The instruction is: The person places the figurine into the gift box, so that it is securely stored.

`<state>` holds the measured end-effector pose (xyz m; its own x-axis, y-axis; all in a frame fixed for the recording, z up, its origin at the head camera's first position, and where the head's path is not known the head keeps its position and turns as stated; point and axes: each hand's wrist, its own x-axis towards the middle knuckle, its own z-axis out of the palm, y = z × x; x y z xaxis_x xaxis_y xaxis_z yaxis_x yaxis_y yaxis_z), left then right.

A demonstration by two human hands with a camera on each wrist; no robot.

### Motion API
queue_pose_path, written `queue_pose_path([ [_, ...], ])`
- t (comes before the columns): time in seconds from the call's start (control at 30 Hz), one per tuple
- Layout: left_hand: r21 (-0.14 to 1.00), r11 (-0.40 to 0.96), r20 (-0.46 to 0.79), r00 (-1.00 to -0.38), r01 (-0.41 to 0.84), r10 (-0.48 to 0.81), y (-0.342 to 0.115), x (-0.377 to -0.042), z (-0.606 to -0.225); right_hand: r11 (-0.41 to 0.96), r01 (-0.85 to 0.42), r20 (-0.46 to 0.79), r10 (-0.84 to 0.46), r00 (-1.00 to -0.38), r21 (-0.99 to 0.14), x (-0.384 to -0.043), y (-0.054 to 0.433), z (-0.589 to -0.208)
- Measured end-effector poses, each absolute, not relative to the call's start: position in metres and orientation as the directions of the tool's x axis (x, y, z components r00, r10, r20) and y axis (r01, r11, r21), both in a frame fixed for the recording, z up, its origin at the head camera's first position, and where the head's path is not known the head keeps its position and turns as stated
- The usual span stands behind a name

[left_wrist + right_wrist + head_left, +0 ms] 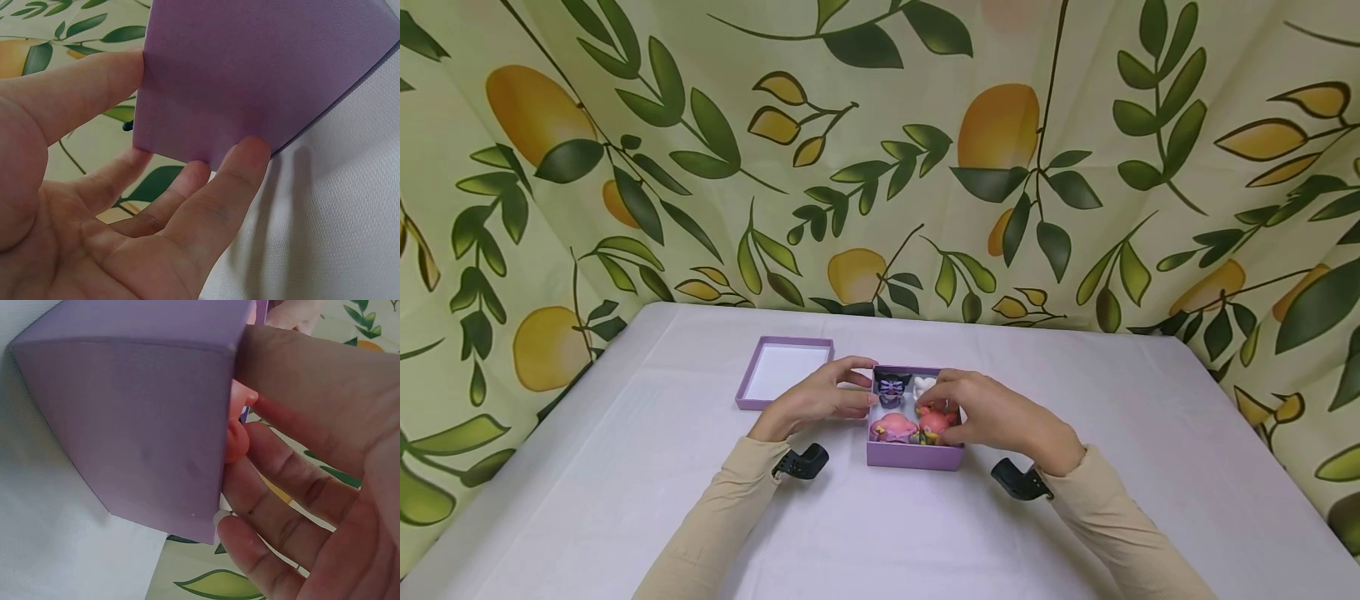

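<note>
A purple box (pixel 914 455) stands on the table with several small figurines inside. At its back left is a black-and-purple figurine (pixel 891 390), with a white figurine (pixel 923 385) beside it. A pink figurine (pixel 895 427) lies at the front left and a red figurine (pixel 934 421) at the front right. My left hand (pixel 820 393) touches the left side of the box with spread, slightly bent fingertips. My right hand (pixel 992 412) reaches over the right rim, its thumb and fingers curled round the red figurine. In the right wrist view, the box wall hides most of that figurine (pixel 237 440).
A purple-rimmed box lid (pixel 786 375) with a white inside lies behind my left hand. White cloth covers the table (pixel 880 533). A leaf-and-fruit patterned curtain (pixel 880 167) hangs along the back and sides.
</note>
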<state>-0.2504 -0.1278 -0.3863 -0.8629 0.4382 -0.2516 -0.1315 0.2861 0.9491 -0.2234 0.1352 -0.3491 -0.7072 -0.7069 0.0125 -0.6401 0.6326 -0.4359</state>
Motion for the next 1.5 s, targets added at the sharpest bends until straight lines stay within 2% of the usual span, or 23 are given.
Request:
queue_pose_path([
  [0.33,0.953,0.275,-0.244,-0.862,-0.128,0.444,-0.129,-0.249,-0.386,0.619,-0.628,0.009,-0.709,-0.705,-0.472,-0.224,0.137,-0.348],
  [0.73,0.947,0.302,-0.242,-0.859,-0.109,0.450,-0.129,-0.250,-0.386,0.647,-0.565,-0.012,-0.663,-0.749,-0.512,-0.225,0.140,-0.345],
  [1.23,0.939,0.332,-0.225,-0.881,-0.083,0.416,-0.135,-0.249,-0.380,0.581,-0.610,0.106,-0.672,-0.733,-0.539,-0.235,0.144,-0.343],
  [1.5,0.925,0.372,-0.224,-0.896,-0.072,0.383,-0.143,-0.251,-0.376,0.572,-0.573,0.106,-0.648,-0.755,-0.586,-0.242,0.138,-0.341],
])
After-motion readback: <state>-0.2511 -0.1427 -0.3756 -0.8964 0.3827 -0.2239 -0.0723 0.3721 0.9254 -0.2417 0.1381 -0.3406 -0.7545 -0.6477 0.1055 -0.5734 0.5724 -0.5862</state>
